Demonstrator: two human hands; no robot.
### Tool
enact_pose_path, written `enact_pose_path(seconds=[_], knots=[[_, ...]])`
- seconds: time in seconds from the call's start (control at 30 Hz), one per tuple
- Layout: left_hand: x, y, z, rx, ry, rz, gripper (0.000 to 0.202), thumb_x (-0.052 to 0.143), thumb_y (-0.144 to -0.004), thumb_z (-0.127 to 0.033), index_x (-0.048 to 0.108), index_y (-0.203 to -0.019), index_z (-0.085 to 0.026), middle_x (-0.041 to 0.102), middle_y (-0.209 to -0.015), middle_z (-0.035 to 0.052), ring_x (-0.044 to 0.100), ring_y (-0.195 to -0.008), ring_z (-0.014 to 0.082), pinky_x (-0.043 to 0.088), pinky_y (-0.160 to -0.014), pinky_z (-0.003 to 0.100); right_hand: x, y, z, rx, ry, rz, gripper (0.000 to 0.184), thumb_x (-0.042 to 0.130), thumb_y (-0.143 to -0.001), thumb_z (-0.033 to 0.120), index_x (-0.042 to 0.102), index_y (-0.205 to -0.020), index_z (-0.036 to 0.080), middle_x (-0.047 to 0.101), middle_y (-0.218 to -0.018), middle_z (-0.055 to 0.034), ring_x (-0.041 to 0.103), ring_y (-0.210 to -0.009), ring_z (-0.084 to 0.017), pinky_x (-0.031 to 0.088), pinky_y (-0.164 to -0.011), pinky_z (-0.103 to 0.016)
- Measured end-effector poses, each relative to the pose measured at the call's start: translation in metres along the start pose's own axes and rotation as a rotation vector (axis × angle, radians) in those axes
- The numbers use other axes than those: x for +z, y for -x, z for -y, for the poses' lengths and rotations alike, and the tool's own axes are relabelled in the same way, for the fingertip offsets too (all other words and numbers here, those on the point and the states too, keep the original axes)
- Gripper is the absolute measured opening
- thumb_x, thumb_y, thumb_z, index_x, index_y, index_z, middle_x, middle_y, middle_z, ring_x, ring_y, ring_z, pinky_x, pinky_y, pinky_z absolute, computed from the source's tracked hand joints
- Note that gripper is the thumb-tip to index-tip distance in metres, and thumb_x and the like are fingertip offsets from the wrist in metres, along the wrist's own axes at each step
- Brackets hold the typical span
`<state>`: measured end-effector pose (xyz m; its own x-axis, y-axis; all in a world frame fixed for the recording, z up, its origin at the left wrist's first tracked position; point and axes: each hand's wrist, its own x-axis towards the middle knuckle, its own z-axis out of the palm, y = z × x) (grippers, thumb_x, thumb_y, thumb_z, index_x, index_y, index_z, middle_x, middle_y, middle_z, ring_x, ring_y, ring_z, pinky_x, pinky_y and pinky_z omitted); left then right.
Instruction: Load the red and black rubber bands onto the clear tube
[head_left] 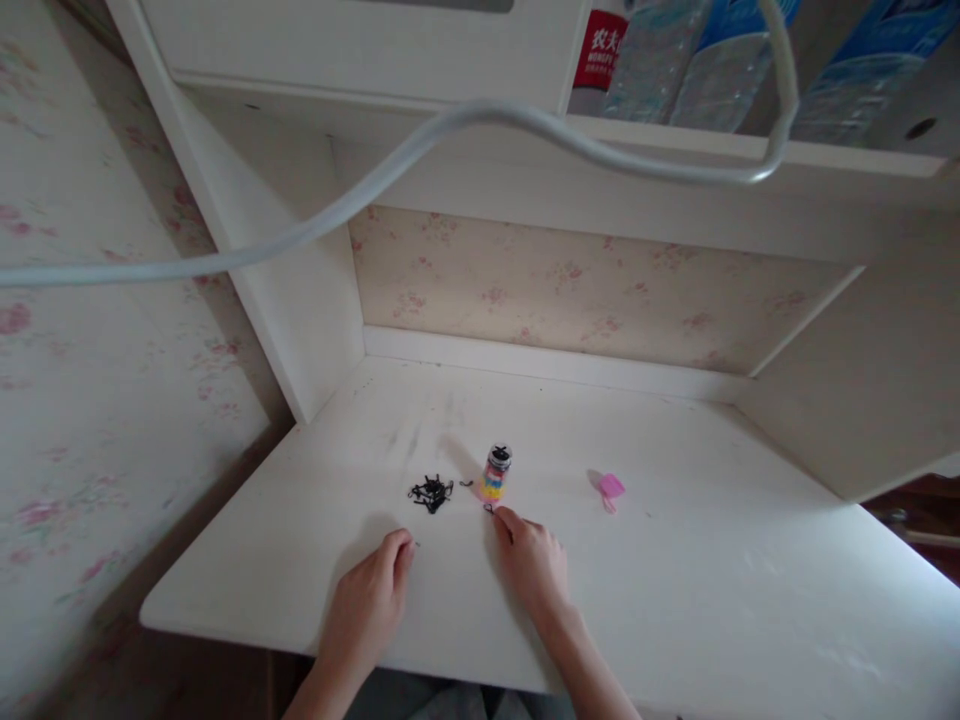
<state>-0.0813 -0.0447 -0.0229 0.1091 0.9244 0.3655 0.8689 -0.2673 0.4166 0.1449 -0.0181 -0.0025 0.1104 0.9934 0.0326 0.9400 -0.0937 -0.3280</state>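
Observation:
My right hand (531, 560) is closed in a pinch, with a small black loop (489, 508), like a hair elastic, at its fingertips. Just beyond those fingers stands a small clear jar (496, 474), upright and without a lid; coloured pieces fill its lower part and black ones show at the top. My left hand (375, 590) rests low over the desk, thumb and forefinger pressed together; a tiny dark bit shows by the tips, too small to name. Left of the jar lies a tangled pile of small black loops (431, 493). One loose black loop (466, 484) lies between pile and jar.
A pink square lid-like piece (611, 486) with a pink ribbon lies to the right on the white desk (675, 600). A pale cable or tube (480, 112) crosses the upper view. Water bottles (720, 70) stand on the shelf above. Side panels border the desk.

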Motion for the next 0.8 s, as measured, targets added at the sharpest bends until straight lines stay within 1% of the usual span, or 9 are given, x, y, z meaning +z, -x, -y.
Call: enact_pose_path(seconds=[0.1, 0.17, 0.27, 0.33, 0.43, 0.53, 0.67, 0.8], knots=[[-0.001, 0.0, -0.001, -0.013, -0.004, 0.028, 0.022, 0.034, -0.095, -0.034, 0.052, -0.098, -0.024, 0.073, -0.082, 0.0009, 0.07, -0.069, 0.016, 0.051, -0.058, 0.023, -0.001, 0.0, -0.004, -0.024, -0.17, -0.04, 0.035, 0.034, -0.093, 0.039, 0.068, -0.095, 0.03, 0.07, -0.073, -0.0029, 0.061, -0.059, -0.017, 0.032, -0.052, -0.022], [-0.002, 0.0, -0.001, -0.016, -0.009, 0.041, 0.022, 0.033, -0.095, -0.034, 0.052, -0.099, -0.024, 0.073, -0.084, 0.0009, 0.07, -0.071, 0.0161, 0.051, -0.059, 0.024, -0.008, 0.001, -0.005, -0.031, -0.33, -0.106, 0.039, 0.034, -0.093, 0.044, 0.068, -0.095, 0.026, 0.066, -0.063, -0.0017, 0.057, -0.053, -0.015, 0.032, -0.05, -0.021], [-0.002, -0.001, -0.001, -0.016, -0.034, 0.048, 0.022, 0.033, -0.095, -0.034, 0.052, -0.099, -0.023, 0.072, -0.085, 0.0007, 0.07, -0.071, 0.0157, 0.051, -0.06, 0.024, -0.029, 0.001, -0.002, -0.038, -0.48, -0.239, 0.045, 0.036, -0.091, 0.05, 0.069, -0.095, 0.02, 0.057, -0.051, 0.0013, 0.048, -0.045, -0.011, 0.03, -0.049, -0.021], [-0.001, -0.001, -0.001, -0.013, -0.052, 0.049, 0.023, 0.033, -0.095, -0.033, 0.053, -0.099, -0.023, 0.072, -0.084, 0.0001, 0.069, -0.07, 0.0151, 0.05, -0.059, 0.023, -0.046, -0.004, 0.002, -0.061, -0.516, -0.309, 0.045, 0.038, -0.09, 0.05, 0.069, -0.094, 0.018, 0.055, -0.051, 0.002, 0.045, -0.045, -0.01, 0.03, -0.049, -0.02], [0.001, -0.001, 0.0, -0.001, -0.065, 0.047, 0.023, 0.034, -0.095, -0.032, 0.054, -0.099, -0.023, 0.072, -0.082, -0.0003, 0.069, -0.069, 0.0145, 0.048, -0.057, 0.022, -0.066, -0.015, 0.008, -0.096, -0.511, -0.359, 0.043, 0.04, -0.09, 0.049, 0.07, -0.093, 0.018, 0.053, -0.05, 0.0032, 0.044, -0.045, -0.009, 0.03, -0.049, -0.019], [0.002, 0.0, 0.001, 0.0, -0.064, 0.046, 0.022, 0.034, -0.095, -0.032, 0.054, -0.099, -0.023, 0.072, -0.084, -0.0002, 0.069, -0.069, 0.014, 0.047, -0.058, 0.022, -0.075, -0.028, 0.015, -0.14, -0.446, -0.371, 0.039, 0.041, -0.09, 0.045, 0.07, -0.094, 0.019, 0.056, -0.051, 0.0026, 0.046, -0.046, -0.01, 0.03, -0.05, -0.02], [0.002, 0.0, 0.002, -0.008, -0.052, 0.07, 0.02, 0.036, -0.094, -0.032, 0.053, -0.1, -0.023, 0.071, -0.086, -0.0002, 0.069, -0.073, 0.0142, 0.046, -0.059, 0.023, -0.078, -0.039, 0.021, -0.172, -0.365, -0.339, 0.032, 0.043, -0.09, 0.04, 0.07, -0.095, 0.023, 0.064, -0.062, 0.0008, 0.054, -0.053, -0.011, 0.033, -0.054, -0.02], [0.002, 0.0, 0.003, -0.024, -0.028, 0.092, 0.018, 0.037, -0.094, -0.032, 0.052, -0.101, -0.024, 0.071, -0.089, -0.0006, 0.068, -0.074, 0.0142, 0.047, -0.061, 0.024, -0.076, -0.042, 0.024, -0.156, -0.318, -0.324, 0.028, 0.045, -0.089, 0.038, 0.07, -0.092, 0.025, 0.066, -0.063, 0.0014, 0.057, -0.055, -0.012, 0.034, -0.054, -0.02]])
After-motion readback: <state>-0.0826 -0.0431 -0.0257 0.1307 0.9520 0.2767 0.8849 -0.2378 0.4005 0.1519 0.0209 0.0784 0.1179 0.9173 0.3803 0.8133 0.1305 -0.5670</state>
